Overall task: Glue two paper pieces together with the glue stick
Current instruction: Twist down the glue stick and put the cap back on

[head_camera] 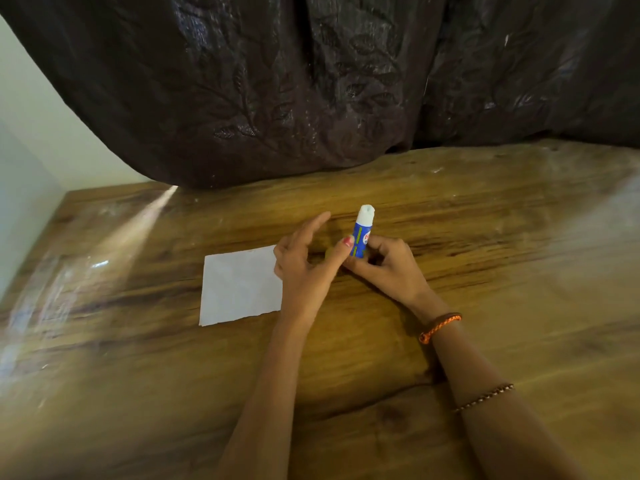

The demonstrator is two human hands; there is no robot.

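Gripping glue stick (362, 237) upright above wooden table (485, 237), right hand (388, 268) clenched round its base, white tip exposed; left hand (304, 261) fingers loose, thumb touching tube; white paper (240, 287) flat just left, partly under left hand

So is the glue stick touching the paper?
Apart. The head view shows the glue stick held upright in the right hand, with bare wooden table and the left hand between it and the paper.
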